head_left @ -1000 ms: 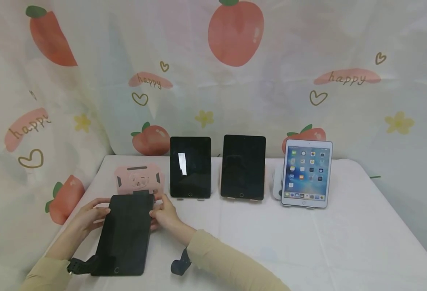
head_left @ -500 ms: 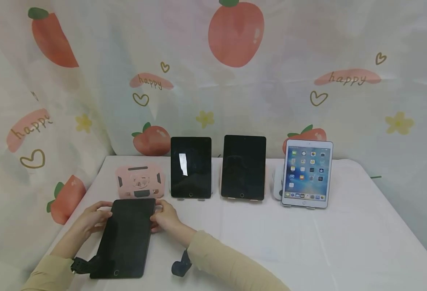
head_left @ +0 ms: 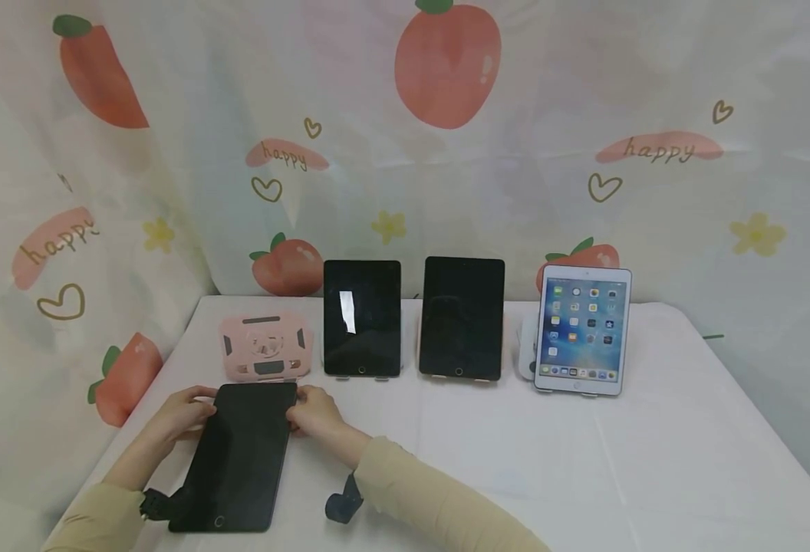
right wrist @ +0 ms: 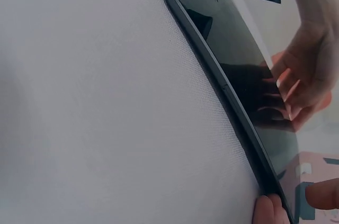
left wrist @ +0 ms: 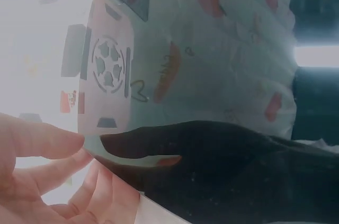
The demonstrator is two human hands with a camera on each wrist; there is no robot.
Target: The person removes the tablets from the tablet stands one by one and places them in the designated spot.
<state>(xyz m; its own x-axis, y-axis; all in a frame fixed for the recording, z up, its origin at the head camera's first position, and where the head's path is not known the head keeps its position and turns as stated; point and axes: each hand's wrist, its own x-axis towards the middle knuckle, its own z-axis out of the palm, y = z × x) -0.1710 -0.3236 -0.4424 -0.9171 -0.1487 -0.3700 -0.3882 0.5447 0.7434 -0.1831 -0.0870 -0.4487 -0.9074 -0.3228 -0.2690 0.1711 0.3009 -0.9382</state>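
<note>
A black tablet leans in my two hands at the front left, its top edge lifted and its home-button end low at the table. My left hand grips the upper left edge, thumb at the screen side. My right hand holds the upper right edge; in the right wrist view its fingers lie under that edge. Just behind the tablet stands a pink tablet stand with dark grey pads. The glossy screen mirrors the stand and backdrop in the left wrist view.
To the right stand two dark-screened tablets and a white tablet with a lit screen, each propped on a stand. A white cloth covers the table. A fruit-patterned curtain closes off the back and left.
The tablet's top end has come down and toward me, away from the pink stand, whose lower pad and front lip now show. Both hands have moved with it.
</note>
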